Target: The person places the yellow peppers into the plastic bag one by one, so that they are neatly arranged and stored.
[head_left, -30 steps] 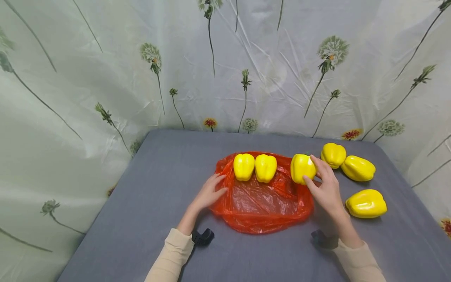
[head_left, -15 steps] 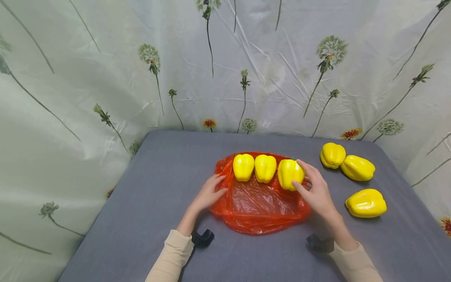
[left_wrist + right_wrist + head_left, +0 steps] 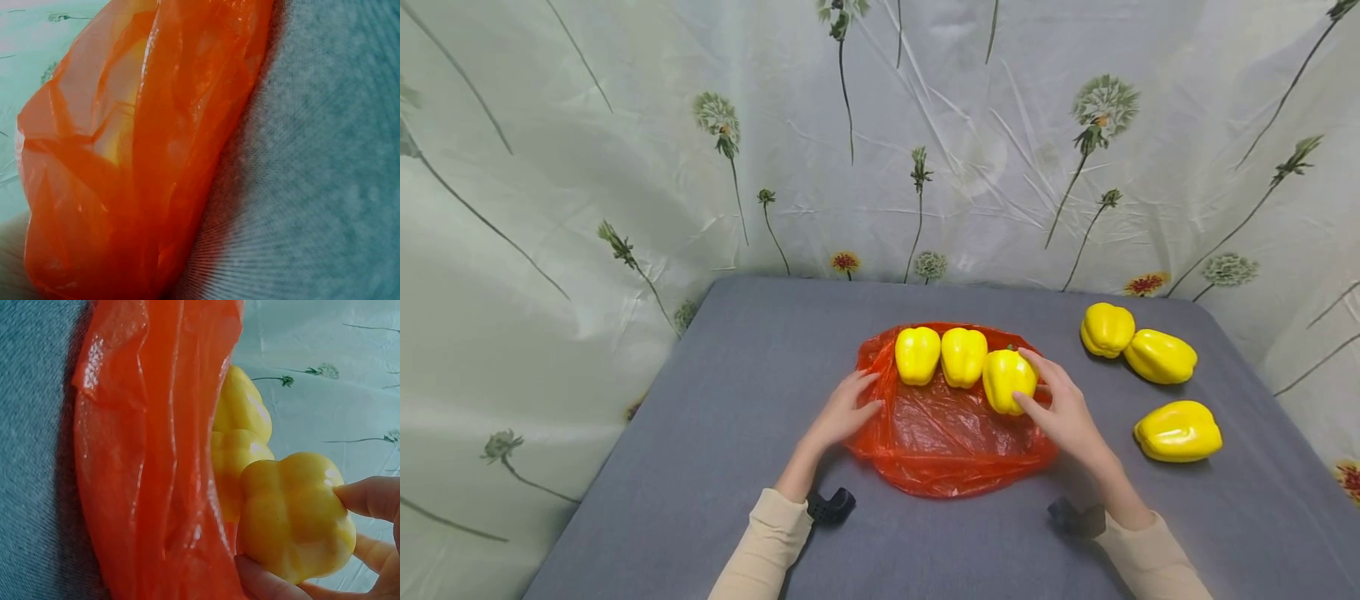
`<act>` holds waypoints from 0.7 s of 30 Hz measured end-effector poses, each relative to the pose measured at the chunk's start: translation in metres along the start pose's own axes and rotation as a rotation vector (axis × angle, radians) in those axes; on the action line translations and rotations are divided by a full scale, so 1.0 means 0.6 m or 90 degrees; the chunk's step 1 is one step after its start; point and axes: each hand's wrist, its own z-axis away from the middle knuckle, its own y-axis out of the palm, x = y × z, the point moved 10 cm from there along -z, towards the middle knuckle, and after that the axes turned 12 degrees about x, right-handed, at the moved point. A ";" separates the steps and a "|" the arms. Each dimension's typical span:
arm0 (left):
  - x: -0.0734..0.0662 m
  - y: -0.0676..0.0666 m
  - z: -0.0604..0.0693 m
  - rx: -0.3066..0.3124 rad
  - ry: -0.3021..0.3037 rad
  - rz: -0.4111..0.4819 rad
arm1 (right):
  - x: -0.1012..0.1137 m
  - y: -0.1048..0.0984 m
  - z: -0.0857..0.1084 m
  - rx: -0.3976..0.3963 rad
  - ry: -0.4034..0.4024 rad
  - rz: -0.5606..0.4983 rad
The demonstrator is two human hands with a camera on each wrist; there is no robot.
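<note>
My right hand [image 3: 1063,414] holds a yellow bell pepper [image 3: 1009,382] by its right side, thumb in front and fingers behind. This bell pepper [image 3: 297,515] is over the right part of an open red plastic bag [image 3: 955,477]. Two more yellow peppers stand side by side along the back of the bag, a left one [image 3: 917,356] and a middle one [image 3: 964,358]; the held one is close beside the middle one. At the bag's left side my left hand [image 3: 842,412] rests with loosely spread fingers against the plastic. In the left wrist view the bag [image 3: 162,150] hides most of that hand.
To the right of the bag lie three other yellow peppers: a back one [image 3: 1107,330], one touching it [image 3: 1161,357] and a nearer one [image 3: 1178,432]. All rest on a grey cloth-covered table [image 3: 737,358]. A flower-printed curtain [image 3: 880,200] hangs behind the table.
My right hand has carried the held pepper leftward and slightly nearer over the bag, from its right edge to beside the middle pepper. The left hand has stayed in place.
</note>
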 end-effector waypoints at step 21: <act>-0.003 -0.001 -0.001 -0.003 0.015 -0.014 | -0.027 0.014 -0.018 0.006 0.033 0.031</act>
